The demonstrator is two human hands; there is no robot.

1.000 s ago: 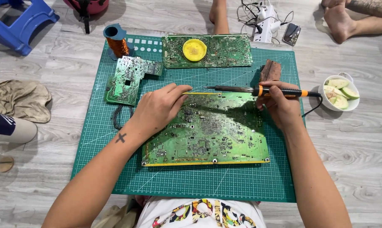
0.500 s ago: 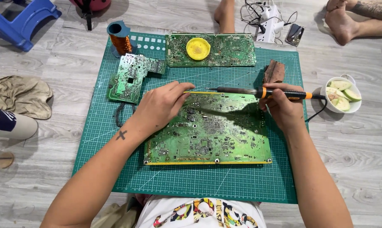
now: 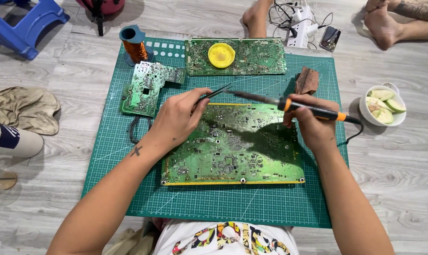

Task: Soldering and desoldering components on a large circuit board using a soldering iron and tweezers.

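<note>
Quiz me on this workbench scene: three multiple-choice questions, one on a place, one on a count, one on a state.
1. Where is the yellow disc?
A. on the far board
B. in the bowl
C. on the floor

2. How many green boards lie on the mat?
A. one
B. three
C. five

3. What does the right hand hold?
A. nothing
B. a soldering iron
C. a cup

Answers: 1 A, the disc sits on that board. 2 B, a big, a far and a small one. 3 B, fingers wrap its orange handle.

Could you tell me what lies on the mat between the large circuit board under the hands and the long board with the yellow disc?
In the head view, only bare green cutting mat lies between the large circuit board and the long board; the tweezers and soldering iron are held above that strip.
</note>
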